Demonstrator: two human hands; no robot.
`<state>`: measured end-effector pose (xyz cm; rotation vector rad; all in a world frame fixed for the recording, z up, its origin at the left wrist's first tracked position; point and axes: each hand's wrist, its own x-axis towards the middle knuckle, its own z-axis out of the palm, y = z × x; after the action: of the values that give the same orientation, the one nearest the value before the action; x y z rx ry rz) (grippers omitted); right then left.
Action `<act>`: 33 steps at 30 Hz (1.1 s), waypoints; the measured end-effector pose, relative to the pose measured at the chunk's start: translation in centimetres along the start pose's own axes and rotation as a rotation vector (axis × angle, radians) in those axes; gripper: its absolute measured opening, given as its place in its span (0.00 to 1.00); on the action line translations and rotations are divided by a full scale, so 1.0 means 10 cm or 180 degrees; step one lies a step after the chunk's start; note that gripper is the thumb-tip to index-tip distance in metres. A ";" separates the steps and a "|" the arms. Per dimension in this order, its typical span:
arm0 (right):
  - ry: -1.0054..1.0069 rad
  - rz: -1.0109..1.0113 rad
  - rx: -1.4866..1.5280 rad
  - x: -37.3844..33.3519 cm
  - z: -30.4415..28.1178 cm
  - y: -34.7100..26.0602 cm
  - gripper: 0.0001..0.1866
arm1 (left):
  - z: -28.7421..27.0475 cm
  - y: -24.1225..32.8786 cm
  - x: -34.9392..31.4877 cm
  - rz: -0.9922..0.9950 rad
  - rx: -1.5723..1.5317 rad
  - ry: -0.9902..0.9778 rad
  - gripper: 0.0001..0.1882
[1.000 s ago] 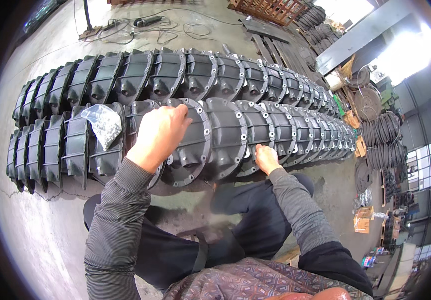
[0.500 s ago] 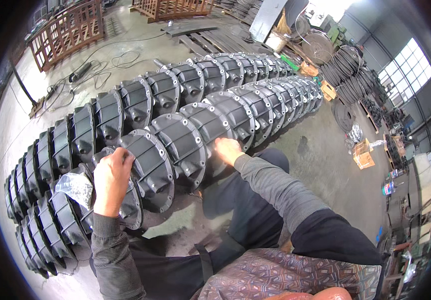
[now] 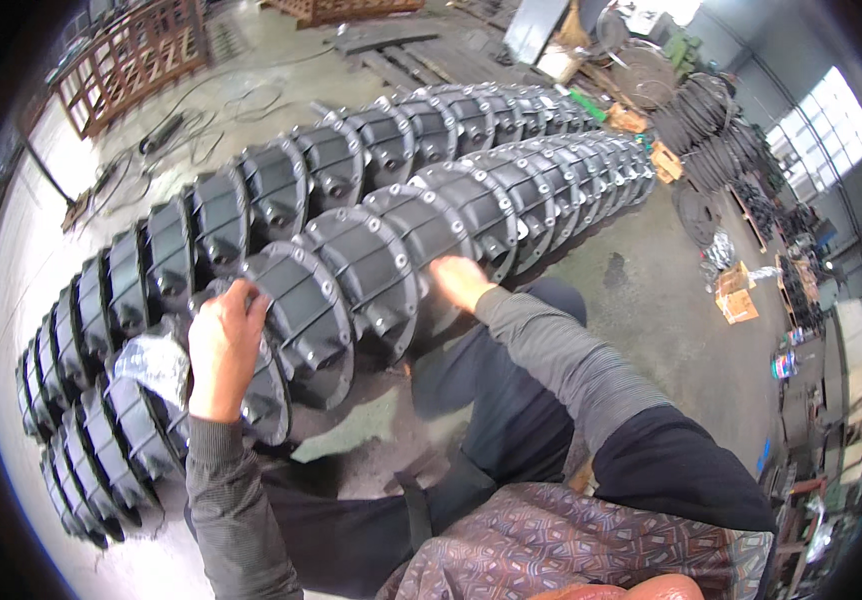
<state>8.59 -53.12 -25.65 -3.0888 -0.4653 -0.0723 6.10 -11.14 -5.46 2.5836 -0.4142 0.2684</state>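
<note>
Two long rows of dark grey ribbed metal housings (image 3: pixel 296 300) with round bolt-hole flanges curve across the floor in front of me. Over the near row, my left hand (image 3: pixel 226 345) is closed, thumb and fingers pinched together at a flange's upper edge. Whatever it pinches is hidden. Beside it, a clear plastic bag (image 3: pixel 154 368) of small pale pieces rests on the housings. My right hand (image 3: pixel 461 283) is closed too, fingers curled in against the side of another housing (image 3: pixel 419 225) farther along the near row. I cannot make out anything in its fingers.
Brown slatted crates (image 3: pixel 131 65) stand at the far left, near a power tool (image 3: pixel 163 133) with loose cable on the floor. Coiled dark material (image 3: pixel 706 125) is piled at the far right. An opened cardboard box (image 3: pixel 737 293) lies on the floor to the right.
The view has shifted slightly, so the housings sit a little higher in it. Both hands stay close to the same housings and remain closed.
</note>
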 end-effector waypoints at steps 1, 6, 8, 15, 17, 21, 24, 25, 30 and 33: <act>-0.0024 0.0081 -0.0097 0.02 0.02 -0.01 0.06 | 0.01 -0.02 0.00 0.0019 0.0005 0.0021 0.09; 0.0097 -0.0234 0.0162 0.02 -0.02 0.04 0.07 | 0.06 -0.15 -0.03 0.0256 0.0124 0.0205 0.11; -0.0010 -0.0023 0.0317 0.02 -0.05 0.05 0.07 | 0.06 -0.18 -0.04 0.0225 0.0143 0.0211 0.12; -0.0247 -0.0031 -0.0298 0.08 0.01 0.11 0.07 | 0.06 -0.14 -0.03 0.0381 0.0095 0.0387 0.12; -0.0128 -0.0064 -0.0228 0.08 0.02 0.11 0.05 | 0.06 -0.13 -0.03 0.0405 0.0143 0.0397 0.12; -0.0180 0.0078 -0.0403 0.07 0.01 0.08 0.08 | 0.06 -0.16 -0.05 0.0343 0.0206 0.0343 0.12; -0.0207 0.0015 -0.0647 0.08 -0.01 0.04 0.11 | 0.07 -0.17 -0.05 0.0369 0.0232 0.0406 0.13; -0.0303 0.0077 -0.0669 0.08 -0.02 0.04 0.14 | 0.07 -0.16 -0.05 0.0374 0.0208 0.0389 0.13; -0.0492 0.0275 -0.0712 0.08 -0.06 0.01 0.20 | 0.10 -0.16 -0.03 0.0380 0.0172 0.0385 0.12; -0.0308 0.0236 -0.0439 0.06 -0.09 0.01 0.18 | 0.12 -0.18 -0.04 0.0539 0.0203 0.0603 0.11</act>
<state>9.16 -53.09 -24.76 -3.2530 -0.3625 0.0485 6.53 -10.17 -7.42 2.5579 -0.5628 0.5892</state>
